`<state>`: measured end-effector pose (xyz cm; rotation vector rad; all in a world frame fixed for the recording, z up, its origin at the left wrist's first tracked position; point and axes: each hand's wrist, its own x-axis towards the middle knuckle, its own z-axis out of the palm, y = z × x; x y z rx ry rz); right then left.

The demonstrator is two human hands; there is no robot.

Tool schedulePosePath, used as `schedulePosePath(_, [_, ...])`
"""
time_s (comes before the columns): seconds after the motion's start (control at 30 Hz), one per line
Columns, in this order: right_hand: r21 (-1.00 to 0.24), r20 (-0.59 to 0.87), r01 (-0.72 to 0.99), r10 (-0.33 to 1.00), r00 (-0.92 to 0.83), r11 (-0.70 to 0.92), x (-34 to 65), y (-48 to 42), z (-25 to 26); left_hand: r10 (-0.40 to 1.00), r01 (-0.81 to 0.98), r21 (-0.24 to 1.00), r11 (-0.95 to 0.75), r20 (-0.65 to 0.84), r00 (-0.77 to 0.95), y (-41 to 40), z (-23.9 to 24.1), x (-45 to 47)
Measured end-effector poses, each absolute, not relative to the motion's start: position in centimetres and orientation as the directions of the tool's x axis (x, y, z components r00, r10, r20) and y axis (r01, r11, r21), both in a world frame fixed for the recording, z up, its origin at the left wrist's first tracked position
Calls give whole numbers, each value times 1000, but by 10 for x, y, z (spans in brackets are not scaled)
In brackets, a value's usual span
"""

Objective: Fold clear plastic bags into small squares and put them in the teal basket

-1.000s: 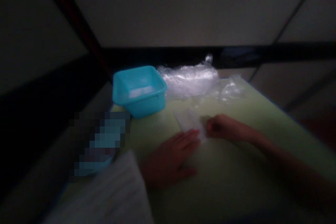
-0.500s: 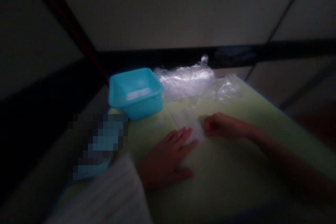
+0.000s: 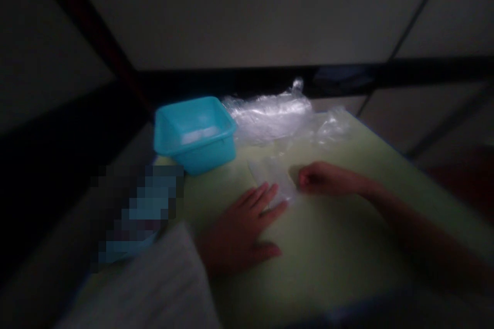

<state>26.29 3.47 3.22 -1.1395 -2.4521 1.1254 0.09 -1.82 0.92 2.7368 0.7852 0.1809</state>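
Head: film [image 3: 273, 172] overlapped by left hand [image 3: 241, 234], fingers spread, long axis ahead; right hand [image 3: 328, 179] curled closed beside, hold unclear.

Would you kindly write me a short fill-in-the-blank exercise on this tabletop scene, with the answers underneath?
1. Fingertips of the ____ hand lie over the whitish packet.
2. The right hand is curled into a ____ near the packet's edge.
3. The crumpled clear plastic lies to the ____ of the turquoise bin.

Missing words: left; fist; right.
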Motion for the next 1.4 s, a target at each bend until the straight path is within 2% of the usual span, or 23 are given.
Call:
schedulePosePath(0.23, [-636,-140,652,769,-624,413,263,35,31,548,517,306,-800,19,836,-19,11,2])
schedulePosePath(0.4, [-698,-174,610,737,-653,376,264,34,29,551,518,299,-801,28,834,-20,11,2])
schedulePosePath(0.57, [-760,-147,538,709,-690,365,265,35,27,549,512,298,-805,50,834,-20,10,2])
schedulePosePath(0.97, [-693,-127,598,749,-650,402,259,31,29,537,510,252,-823,51,842,-21,11,3])
schedulePosePath(1.4, [-720,-138,580,740,-658,381,262,32,30,495,470,232,-851,58,867,-17,10,-2])
